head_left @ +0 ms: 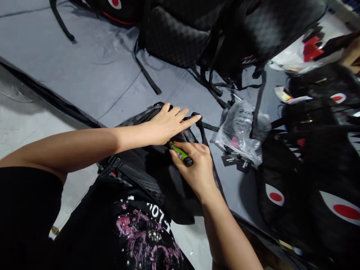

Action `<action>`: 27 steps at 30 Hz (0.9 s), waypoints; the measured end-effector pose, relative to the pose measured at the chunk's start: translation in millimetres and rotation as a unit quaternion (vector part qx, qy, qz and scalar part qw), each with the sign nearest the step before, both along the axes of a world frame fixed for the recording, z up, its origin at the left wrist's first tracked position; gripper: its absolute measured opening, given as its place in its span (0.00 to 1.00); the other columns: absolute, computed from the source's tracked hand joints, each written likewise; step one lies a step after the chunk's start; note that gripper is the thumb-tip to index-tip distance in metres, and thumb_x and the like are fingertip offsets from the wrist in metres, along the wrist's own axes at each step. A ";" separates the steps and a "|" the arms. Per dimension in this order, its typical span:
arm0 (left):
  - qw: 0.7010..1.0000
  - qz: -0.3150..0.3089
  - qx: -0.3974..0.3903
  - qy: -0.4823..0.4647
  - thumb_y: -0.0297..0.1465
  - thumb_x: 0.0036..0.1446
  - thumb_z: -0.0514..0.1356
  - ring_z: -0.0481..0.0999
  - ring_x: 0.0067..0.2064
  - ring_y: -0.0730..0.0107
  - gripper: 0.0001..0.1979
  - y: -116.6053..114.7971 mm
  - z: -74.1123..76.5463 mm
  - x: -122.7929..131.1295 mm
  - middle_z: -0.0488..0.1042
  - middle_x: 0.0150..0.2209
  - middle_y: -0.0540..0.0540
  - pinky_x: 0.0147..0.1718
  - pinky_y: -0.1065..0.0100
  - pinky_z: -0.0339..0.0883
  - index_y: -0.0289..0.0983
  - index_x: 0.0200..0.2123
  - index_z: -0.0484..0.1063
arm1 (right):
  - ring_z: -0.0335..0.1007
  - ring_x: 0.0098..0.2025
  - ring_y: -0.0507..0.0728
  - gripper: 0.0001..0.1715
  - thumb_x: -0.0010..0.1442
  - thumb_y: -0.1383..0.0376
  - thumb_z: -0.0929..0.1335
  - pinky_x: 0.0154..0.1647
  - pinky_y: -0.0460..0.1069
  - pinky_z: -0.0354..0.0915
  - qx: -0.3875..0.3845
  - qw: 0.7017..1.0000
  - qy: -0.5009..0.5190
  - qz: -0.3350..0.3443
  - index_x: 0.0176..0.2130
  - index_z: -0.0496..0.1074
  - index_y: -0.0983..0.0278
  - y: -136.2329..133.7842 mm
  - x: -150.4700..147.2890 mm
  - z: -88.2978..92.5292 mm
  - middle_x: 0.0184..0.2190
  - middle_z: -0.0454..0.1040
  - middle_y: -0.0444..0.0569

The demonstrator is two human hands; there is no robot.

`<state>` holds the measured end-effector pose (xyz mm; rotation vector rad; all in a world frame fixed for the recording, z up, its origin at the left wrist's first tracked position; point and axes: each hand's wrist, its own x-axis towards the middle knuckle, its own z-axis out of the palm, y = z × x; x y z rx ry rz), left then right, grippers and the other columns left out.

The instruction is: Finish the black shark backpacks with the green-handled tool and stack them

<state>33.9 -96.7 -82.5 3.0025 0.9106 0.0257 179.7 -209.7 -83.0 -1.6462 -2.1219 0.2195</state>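
A black checked backpack [157, 165] lies at the table's near edge, against the front of my body. My left hand [171, 122] rests flat on its upper part, fingers spread, with a bit of red showing beneath them. Just below it, my right hand [197, 165] is closed around a small tool with a green and black handle [180, 153]. The tool's working end points up and left, hidden by my left hand and the dark fabric, so its exact kind does not show.
More black backpacks [177, 37] stand at the back of the grey table [92, 71]. Others with red-and-white eye prints [275, 195] are piled on the right. A clear plastic bag [242, 127] and black tags [230, 160] lie right of my hands. Part of another person's hand [351, 56] shows at far right.
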 end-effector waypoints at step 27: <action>1.000 0.003 0.018 -0.008 0.30 0.56 0.63 0.61 0.63 0.47 0.49 -2.0 0.6 -3.5 0.54 0.70 0.33 0.59 0.50 0.51 0.36 0.73 0.37 | 0.76 0.35 0.59 0.06 0.63 0.61 0.70 0.47 0.56 0.62 0.005 0.998 -0.046 -0.044 0.38 0.76 0.61 -4.4 -5.9 2.7 0.33 0.82 0.47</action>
